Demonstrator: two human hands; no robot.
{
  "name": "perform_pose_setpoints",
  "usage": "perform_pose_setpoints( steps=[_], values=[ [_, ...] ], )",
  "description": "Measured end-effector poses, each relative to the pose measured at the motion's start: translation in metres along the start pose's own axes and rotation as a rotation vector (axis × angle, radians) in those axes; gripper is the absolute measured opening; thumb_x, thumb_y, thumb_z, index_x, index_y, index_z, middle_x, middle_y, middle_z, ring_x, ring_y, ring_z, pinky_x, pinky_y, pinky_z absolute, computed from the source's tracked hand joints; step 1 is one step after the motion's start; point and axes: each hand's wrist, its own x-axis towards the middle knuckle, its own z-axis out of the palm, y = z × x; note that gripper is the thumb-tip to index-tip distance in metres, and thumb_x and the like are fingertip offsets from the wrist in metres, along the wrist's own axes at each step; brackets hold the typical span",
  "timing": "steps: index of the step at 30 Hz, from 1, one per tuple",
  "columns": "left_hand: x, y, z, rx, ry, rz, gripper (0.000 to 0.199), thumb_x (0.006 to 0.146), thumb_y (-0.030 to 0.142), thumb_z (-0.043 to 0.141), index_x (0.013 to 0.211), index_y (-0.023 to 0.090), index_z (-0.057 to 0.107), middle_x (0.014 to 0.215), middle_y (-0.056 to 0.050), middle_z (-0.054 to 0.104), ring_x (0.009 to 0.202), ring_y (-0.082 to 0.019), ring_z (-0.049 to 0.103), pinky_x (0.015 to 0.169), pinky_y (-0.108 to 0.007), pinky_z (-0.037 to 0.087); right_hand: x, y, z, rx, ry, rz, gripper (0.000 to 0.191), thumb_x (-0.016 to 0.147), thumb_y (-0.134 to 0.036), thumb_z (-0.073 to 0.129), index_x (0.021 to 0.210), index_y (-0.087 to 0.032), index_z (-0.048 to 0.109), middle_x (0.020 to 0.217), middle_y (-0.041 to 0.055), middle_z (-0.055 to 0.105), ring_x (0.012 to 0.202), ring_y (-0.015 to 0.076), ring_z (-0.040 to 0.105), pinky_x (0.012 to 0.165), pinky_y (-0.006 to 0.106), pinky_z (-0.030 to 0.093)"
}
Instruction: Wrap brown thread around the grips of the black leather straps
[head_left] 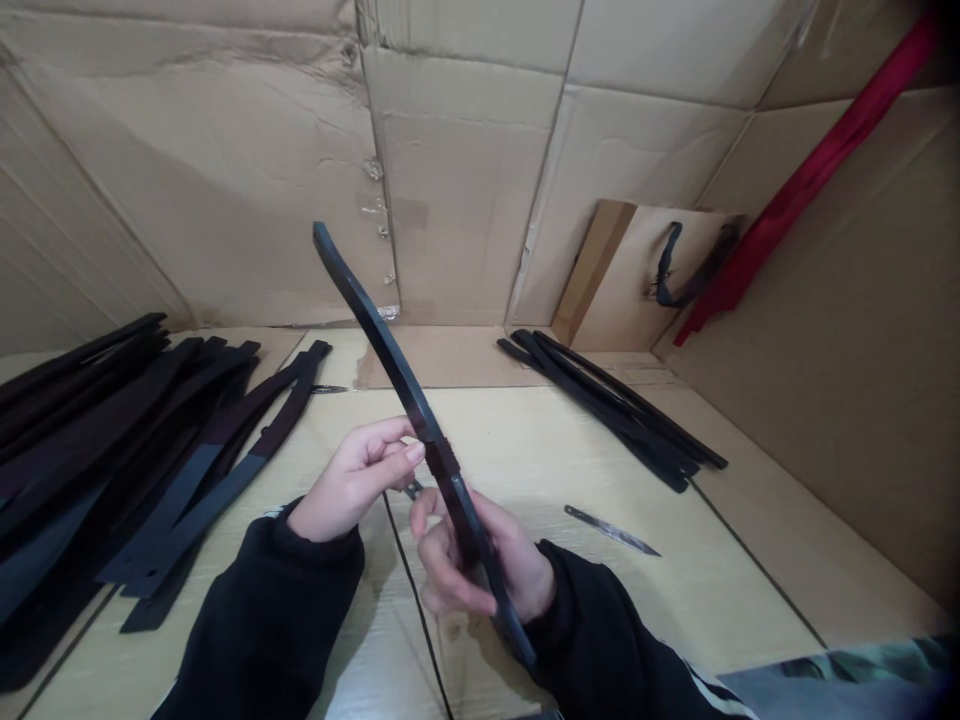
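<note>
Right hand (480,560) clamped around a long curved black strip (375,330), upper end rising well past the grip, lower end jutting just below it, left hand (352,485) curled beside the strip, not gripping it

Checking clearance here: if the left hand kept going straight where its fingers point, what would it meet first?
The left hand would probably meet the curved black strip first, at its wrapped band; the right hand holds it.

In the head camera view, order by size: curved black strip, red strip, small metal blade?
The curved black strip and red strip look alike; nearness leaves it unsure. Smallest: the small metal blade.
</note>
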Motion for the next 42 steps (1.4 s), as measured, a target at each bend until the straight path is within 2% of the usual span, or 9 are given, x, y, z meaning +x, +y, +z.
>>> perform_pose_setpoints(
  steps=[3, 8, 14, 21, 26, 29, 31, 35, 42],
  values=[
    [0.001, -0.001, -0.003, 0.075, 0.02, 0.019, 0.035, 0.079, 0.042, 0.06, 0.095, 0.01, 0.06, 0.055, 0.004, 0.043, 0.047, -0.003, 0.031, 0.045, -0.018, 0.021, 0.0, -0.005, 0.007, -0.255, 0.253, -0.165, 0.049, 0.085, -0.06, 0.047, 0.106, -0.016, 0.05, 0.072, -0.0013, 0.059, 0.037, 0.0025, 0.038, 0.042, 0.019, 0.029],
    [0.0, -0.002, -0.006, 0.055, 0.083, 0.002, 0.029, 0.08, 0.04, 0.06, 0.082, 0.011, 0.057, 0.049, 0.009, 0.026, 0.045, -0.002, 0.021, 0.044, -0.017, 0.015, -0.001, -0.012, 0.013, -0.563, 0.452, -0.222, 0.032, 0.09, -0.045, 0.05, 0.104, -0.016, 0.05, 0.076, -0.0002, 0.059, 0.039, 0.0025, 0.046, 0.039, 0.017, 0.031],
    [0.002, 0.003, -0.002, -0.102, 0.005, -0.092, 0.031, 0.075, 0.04, 0.064, 0.081, 0.013, 0.05, 0.053, 0.009, 0.034, 0.041, 0.0, 0.018, 0.04, -0.017, 0.011, -0.001, -0.005, 0.012, -0.61, 0.49, -0.257, 0.027, 0.094, -0.042, 0.043, 0.098, -0.016, 0.048, 0.073, -0.0018, 0.057, 0.038, 0.0012, 0.043, 0.036, 0.015, 0.031],
    [0.0, 0.003, -0.002, 0.071, 0.092, -0.042, 0.027, 0.077, 0.038, 0.061, 0.077, 0.012, 0.054, 0.056, 0.006, 0.039, 0.045, -0.001, 0.026, 0.043, -0.017, 0.018, -0.001, -0.009, 0.012, -0.671, 0.522, -0.201, 0.028, 0.093, -0.043, 0.042, 0.098, -0.016, 0.05, 0.075, 0.0004, 0.061, 0.039, 0.0028, 0.047, 0.038, 0.015, 0.034],
    [0.001, 0.006, 0.004, 0.272, 0.295, 0.003, 0.031, 0.074, 0.041, 0.061, 0.068, 0.012, 0.053, 0.051, 0.008, 0.03, 0.046, -0.002, 0.025, 0.044, -0.016, 0.02, 0.0, -0.012, 0.006, -1.089, 0.779, -0.194, 0.03, 0.087, -0.043, 0.052, 0.102, -0.018, 0.051, 0.071, -0.0012, 0.056, 0.049, 0.0082, 0.051, 0.045, 0.02, 0.043],
    [0.004, 0.006, 0.007, 0.323, 0.369, -0.011, 0.032, 0.072, 0.042, 0.061, 0.064, 0.013, 0.05, 0.048, 0.009, 0.028, 0.045, -0.003, 0.025, 0.043, -0.016, 0.018, 0.0, -0.009, 0.003, -1.444, 0.929, -0.28, 0.063, 0.068, -0.034, 0.075, 0.121, -0.019, 0.044, 0.081, 0.0005, 0.057, 0.067, 0.0148, 0.058, 0.059, 0.027, 0.05],
    [0.006, 0.006, 0.008, 0.32, 0.396, -0.019, 0.032, 0.071, 0.043, 0.061, 0.064, 0.013, 0.051, 0.048, 0.008, 0.031, 0.045, -0.003, 0.026, 0.043, -0.017, 0.019, 0.0, -0.008, 0.002, -1.644, 0.993, -0.342, 0.062, 0.067, -0.026, 0.076, 0.12, -0.018, 0.045, 0.086, 0.0021, 0.058, 0.077, 0.0175, 0.059, 0.069, 0.031, 0.051],
    [0.008, 0.006, 0.003, 0.336, 0.415, -0.016, 0.031, 0.07, 0.041, 0.064, 0.062, 0.012, 0.057, 0.051, 0.005, 0.041, 0.047, -0.003, 0.031, 0.045, -0.017, 0.023, -0.002, -0.009, 0.004, -1.797, 0.948, -0.441, 0.023, 0.081, -0.021, 0.061, 0.103, -0.018, 0.056, 0.089, 0.0029, 0.061, 0.08, 0.0162, 0.061, 0.071, 0.028, 0.05],
    [0.004, 0.004, -0.009, 0.385, 0.397, 0.089, 0.021, 0.072, 0.034, 0.065, 0.064, 0.014, 0.067, 0.048, 0.004, 0.045, 0.046, -0.004, 0.03, 0.045, -0.018, 0.024, -0.005, -0.013, 0.001, -1.893, 0.922, -0.477, 0.033, 0.09, -0.024, 0.051, 0.121, -0.012, 0.054, 0.103, 0.0082, 0.065, 0.092, 0.0183, 0.063, 0.082, 0.03, 0.051]
  ],
)
